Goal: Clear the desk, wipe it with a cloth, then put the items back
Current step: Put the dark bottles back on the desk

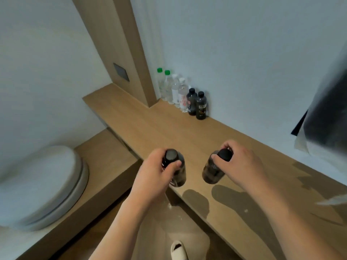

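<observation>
My left hand (157,166) grips a dark bottle (178,173) around its neck, just over the front edge of the wooden desk (169,128). My right hand (238,160) holds a second dark bottle (213,173) by its black cap, above the desk top. Both bottles hang upright, side by side, apart from each other. At the back corner against the wall stand two more dark bottles (197,104) and several clear water bottles (172,89), two with green caps.
A white round cushion (37,184) lies on the lower wooden bench to the left. A dark blurred object with white paper (323,119) hangs at the right edge. A slipper (178,250) shows on the floor below. A wooden pillar (127,53) rises at the desk's back.
</observation>
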The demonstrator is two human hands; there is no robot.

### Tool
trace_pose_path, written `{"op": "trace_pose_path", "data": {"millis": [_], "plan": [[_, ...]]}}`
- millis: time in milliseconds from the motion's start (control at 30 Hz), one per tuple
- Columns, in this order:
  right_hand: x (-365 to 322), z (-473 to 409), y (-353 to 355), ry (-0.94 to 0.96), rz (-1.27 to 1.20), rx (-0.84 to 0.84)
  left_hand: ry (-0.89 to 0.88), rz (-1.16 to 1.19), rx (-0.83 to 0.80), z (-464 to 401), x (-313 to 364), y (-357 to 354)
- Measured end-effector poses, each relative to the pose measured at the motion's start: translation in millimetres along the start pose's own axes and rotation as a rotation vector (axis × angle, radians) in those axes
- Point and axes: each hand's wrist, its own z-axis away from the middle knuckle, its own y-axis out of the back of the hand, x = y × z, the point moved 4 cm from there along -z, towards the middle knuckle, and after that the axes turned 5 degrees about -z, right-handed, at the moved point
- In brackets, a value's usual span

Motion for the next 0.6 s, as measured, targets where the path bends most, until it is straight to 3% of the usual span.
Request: {"op": "trace_pose_path", "data": {"millis": [167,367,600], "plan": [[-9.4,-56.1,-1.1,-0.090,-0.037,0.129,-0.125,0.016,-0.212,-100.0,-14.7,-7.6],[12.0,-113.2,-12.6,-0.239,-0.066,0.135,-0.263,-0.072,-0.258,-165.7,-18.2,-40.5],[33.0,-182.9,-24.0,-0.312,-0.117,0.136,-0.204,-0.060,-0.374,-249.3,-22.2,-61.1]]}}
